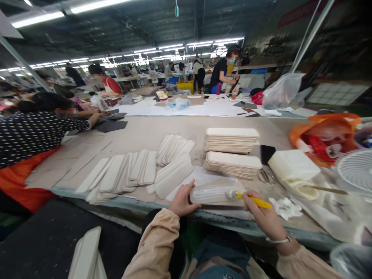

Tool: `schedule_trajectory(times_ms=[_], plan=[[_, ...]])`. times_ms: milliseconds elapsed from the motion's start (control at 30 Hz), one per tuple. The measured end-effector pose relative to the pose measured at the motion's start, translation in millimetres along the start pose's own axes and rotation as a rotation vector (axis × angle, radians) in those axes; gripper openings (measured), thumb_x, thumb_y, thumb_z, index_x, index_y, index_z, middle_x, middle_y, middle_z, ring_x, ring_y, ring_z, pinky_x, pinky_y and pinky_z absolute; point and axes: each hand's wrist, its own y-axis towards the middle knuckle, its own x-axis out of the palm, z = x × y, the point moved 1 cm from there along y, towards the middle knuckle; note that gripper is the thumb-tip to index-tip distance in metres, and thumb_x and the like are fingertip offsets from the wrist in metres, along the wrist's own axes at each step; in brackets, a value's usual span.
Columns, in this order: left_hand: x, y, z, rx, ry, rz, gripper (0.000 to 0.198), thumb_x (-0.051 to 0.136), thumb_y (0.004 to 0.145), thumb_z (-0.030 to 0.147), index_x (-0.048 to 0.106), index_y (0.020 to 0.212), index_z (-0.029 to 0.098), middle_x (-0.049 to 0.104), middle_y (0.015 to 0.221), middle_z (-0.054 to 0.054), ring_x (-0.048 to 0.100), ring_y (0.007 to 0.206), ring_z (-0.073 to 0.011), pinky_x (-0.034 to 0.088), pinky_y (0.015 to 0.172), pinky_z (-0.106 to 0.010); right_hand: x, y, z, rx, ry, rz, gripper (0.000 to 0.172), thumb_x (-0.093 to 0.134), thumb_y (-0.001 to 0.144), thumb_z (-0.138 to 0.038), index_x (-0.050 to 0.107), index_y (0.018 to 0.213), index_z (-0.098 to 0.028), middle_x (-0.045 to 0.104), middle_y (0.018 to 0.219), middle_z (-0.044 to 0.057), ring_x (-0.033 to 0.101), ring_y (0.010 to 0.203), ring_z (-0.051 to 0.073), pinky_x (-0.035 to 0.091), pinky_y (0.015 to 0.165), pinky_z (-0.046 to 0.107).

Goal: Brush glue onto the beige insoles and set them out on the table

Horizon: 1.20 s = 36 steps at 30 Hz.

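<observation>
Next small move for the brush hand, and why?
I'd probably draw the brush lightly toward the panel's right end: the right hand grips it with its bristles at the pale panel, and whitish streaks lie to their left. The left hand is at the panel's left end, so it could steady it.

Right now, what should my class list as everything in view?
Worktable: one, beige, centre
Front panel: one, pale, near edge
Brush: one, yellow, over front panel
Panel stacks: two, cream, behind front panel
Loose panels: many, whitish, left
Flat item: one, black, right
Container: one, white, right
Scraps: uncounted, white, right
Orange bag: one, orange, right
Basket: one, white, right edge
Workers: several, mixed clothing, left and background
Lights: many, white, ceiling
Left hand: one, beige sleeve, touching front panel
Right hand: one, beige sleeve, holding brush
</observation>
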Motion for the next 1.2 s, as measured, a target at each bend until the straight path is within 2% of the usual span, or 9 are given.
schedule_trajectory(times_ms=[100, 167, 300, 367, 467, 733, 867, 1000, 1200], plan=[[-3.3, -1.9, -3.8, 0.016, 0.035, 0.039, 0.107, 0.081, 0.065, 0.051, 0.026, 0.151, 0.019, 0.051, 0.140, -0.016, 0.049, 0.126, -0.0317, 0.040, 0.109, -0.049, 3.7, -0.1, -3.5, -0.002, 0.161, 0.025, 0.032, 0.051, 0.093, -0.054, 0.057, 0.081, -0.024, 0.055, 0.062, 0.000, 0.053, 0.057, 0.019, 0.044, 0.058, 0.033], [-11.0, -2.7, -7.9, -0.027, 0.105, 0.149, 0.086, 0.073, 0.075, 0.050, 0.036, 0.147, 0.020, 0.052, 0.137, -0.015, 0.050, 0.126, -0.0299, 0.041, 0.108, -0.046, 0.1, 0.0, -4.3, -0.002, 0.250, 0.106, 0.032, 0.054, 0.091, -0.053, 0.057, 0.082, -0.023, 0.055, 0.062, 0.000, 0.051, 0.056, 0.018, 0.044, 0.056, 0.032], [-33.4, -2.1, -14.7, -0.356, 0.461, 0.378, 0.045, 0.059, 0.086, 0.032, 0.057, 0.128, 0.018, 0.061, 0.120, -0.014, 0.053, 0.116, -0.0306, 0.043, 0.101, -0.044, -13.6, -2.2, -3.2, -0.019, 0.358, 0.245, 0.031, 0.059, 0.089, -0.052, 0.057, 0.083, -0.022, 0.056, 0.063, 0.000, 0.049, 0.056, 0.016, 0.042, 0.054, 0.030], [-40.5, -1.1, -14.5, -0.492, 0.636, 0.324, 0.038, 0.061, 0.082, 0.029, 0.063, 0.118, 0.016, 0.061, 0.118, -0.015, 0.053, 0.112, -0.0330, 0.044, 0.096, -0.045, -20.0, -4.6, -2.8, -0.021, 0.390, 0.285, 0.030, 0.060, 0.089, -0.051, 0.057, 0.083, -0.021, 0.056, 0.063, 0.000, 0.049, 0.057, 0.016, 0.042, 0.054, 0.029], [-43.7, 0.0, -11.8, -0.549, 0.746, 0.233, 0.029, 0.061, 0.080, 0.028, 0.067, 0.106, 0.016, 0.061, 0.113, -0.013, 0.054, 0.106, -0.0328, 0.044, 0.090, -0.043, -26.8, -8.0, -3.0, -0.022, 0.419, 0.320, 0.030, 0.060, 0.089, -0.050, 0.057, 0.083, -0.021, 0.056, 0.063, 0.000, 0.048, 0.056, 0.016, 0.042, 0.054, 0.029], [-39.3, -0.7, -14.8, -0.536, 0.712, 0.296, 0.027, 0.060, 0.079, 0.025, 0.070, 0.101, 0.015, 0.063, 0.107, -0.016, 0.054, 0.104, -0.0342, 0.043, 0.086, -0.045, -33.6, -13.4, -1.5, -0.032, 0.402, 0.351, 0.030, 0.058, 0.091, -0.050, 0.056, 0.083, -0.021, 0.056, 0.063, -0.002, 0.048, 0.055, 0.014, 0.042, 0.054, 0.027], [-38.0, -1.3, -14.8, -0.533, 0.672, 0.395, 0.018, 0.059, 0.078, 0.022, 0.072, 0.090, 0.017, 0.063, 0.105, -0.015, 0.055, 0.103, -0.0351, 0.044, 0.083, -0.047, -37.7, -17.0, 0.0, -0.048, 0.402, 0.373, 0.029, 0.058, 0.091, -0.049, 0.056, 0.083, -0.021, 0.056, 0.063, -0.001, 0.049, 0.056, 0.014, 0.043, 0.054, 0.028], [-44.9, -5.8, -13.2, -0.481, 0.588, 0.515, 0.015, 0.054, 0.083, 0.023, 0.068, 0.088, 0.018, 0.065, 0.102, -0.013, 0.059, 0.103, -0.0291, 0.047, 0.086, -0.042, -42.9, -23.1, 1.9, -0.070, 0.385, 0.433, 0.028, 0.058, 0.091, -0.048, 0.058, 0.085, -0.021, 0.059, 0.068, 0.001, 0.052, 0.058, 0.016, 0.046, 0.057, 0.030], [-44.2, -33.1, 19.8, -0.182, -0.009, 0.661, 0.022, 0.061, 0.085, 0.039, 0.060, 0.097, 0.020, 0.069, 0.101, -0.007, 0.066, 0.087, -0.0184, 0.053, 0.078, -0.030, -29.6, -30.4, 4.5, -0.101, 0.469, 0.434, 0.023, 0.060, 0.092, -0.043, 0.057, 0.102, -0.023, 0.068, 0.099, 0.007, 0.066, 0.079, 0.021, 0.056, 0.067, 0.035]])
